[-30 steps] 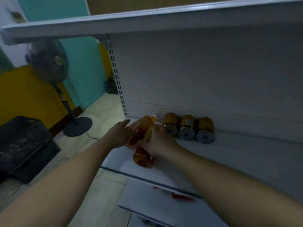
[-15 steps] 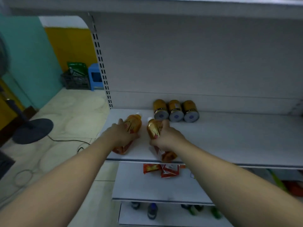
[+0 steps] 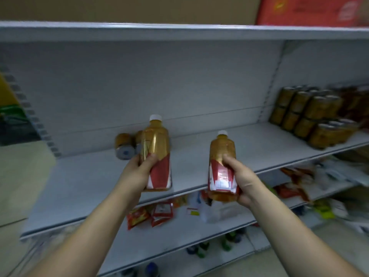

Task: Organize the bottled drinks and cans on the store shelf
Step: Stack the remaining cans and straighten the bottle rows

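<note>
My left hand (image 3: 137, 170) grips a gold-and-red drink bottle (image 3: 156, 148) with a white cap, held upright above the grey shelf (image 3: 83, 184). My right hand (image 3: 240, 180) grips a second bottle of the same kind (image 3: 221, 160), also upright, over the shelf's front edge. Gold cans (image 3: 123, 145) lie on their sides at the back of the shelf, partly hidden behind the left bottle. Several gold cans (image 3: 311, 114) stand stacked in rows at the right end of the shelf.
An upper shelf (image 3: 179, 31) runs overhead with a red box (image 3: 311, 11) on it. The shelf below holds red snack packets (image 3: 151, 212) and other packs (image 3: 319, 176). Bottles (image 3: 201, 248) stand on the lowest shelf. Floor lies to the left.
Both hands have lifted their bottles off the shelf, where they lay on their sides, and now hold them upright. The view has swung to the right, bringing the stacked cans into sight.
</note>
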`<state>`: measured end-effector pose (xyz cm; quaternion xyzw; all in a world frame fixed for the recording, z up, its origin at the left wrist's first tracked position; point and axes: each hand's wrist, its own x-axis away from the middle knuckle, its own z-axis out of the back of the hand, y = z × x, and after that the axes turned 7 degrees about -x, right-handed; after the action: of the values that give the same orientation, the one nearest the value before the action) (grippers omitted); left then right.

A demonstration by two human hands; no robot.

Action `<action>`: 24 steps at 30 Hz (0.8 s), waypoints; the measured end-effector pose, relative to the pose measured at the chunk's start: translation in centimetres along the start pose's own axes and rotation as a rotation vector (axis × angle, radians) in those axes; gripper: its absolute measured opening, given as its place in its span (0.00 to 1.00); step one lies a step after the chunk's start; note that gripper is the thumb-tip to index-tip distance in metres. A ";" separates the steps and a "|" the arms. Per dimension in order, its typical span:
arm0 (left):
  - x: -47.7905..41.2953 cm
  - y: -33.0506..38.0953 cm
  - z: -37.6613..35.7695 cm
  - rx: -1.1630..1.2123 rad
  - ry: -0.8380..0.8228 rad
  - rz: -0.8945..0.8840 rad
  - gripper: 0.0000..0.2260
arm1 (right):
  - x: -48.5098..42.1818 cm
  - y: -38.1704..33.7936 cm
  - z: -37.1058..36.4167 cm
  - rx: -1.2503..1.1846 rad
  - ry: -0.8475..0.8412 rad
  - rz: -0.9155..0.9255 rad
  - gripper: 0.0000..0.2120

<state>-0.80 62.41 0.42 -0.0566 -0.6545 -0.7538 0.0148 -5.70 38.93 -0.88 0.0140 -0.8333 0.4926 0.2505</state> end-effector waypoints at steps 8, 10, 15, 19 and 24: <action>2.3 6.2 -25.0 0.139 -0.296 -0.019 0.09 | 5.1 -11.6 18.8 0.178 0.255 0.461 0.13; 3.4 7.4 -30.7 0.134 -0.378 -0.047 0.10 | 6.5 -14.3 23.3 0.219 0.340 0.499 0.18; 6.0 10.0 -42.3 0.082 -0.508 -0.130 0.12 | 9.3 -19.3 32.2 0.242 0.507 0.613 0.29; 6.6 11.4 -49.0 0.079 -0.563 -0.157 0.20 | 9.6 -21.8 36.9 0.219 0.599 0.659 0.34; 4.3 12.6 -56.8 0.077 -0.582 -0.114 0.28 | 7.2 -25.1 42.1 0.206 0.648 0.727 0.23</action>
<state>-7.59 4.68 5.49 -0.2327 -0.6614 -0.6803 -0.2136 -22.25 -7.26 6.31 -0.4067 -0.6104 0.6070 0.3058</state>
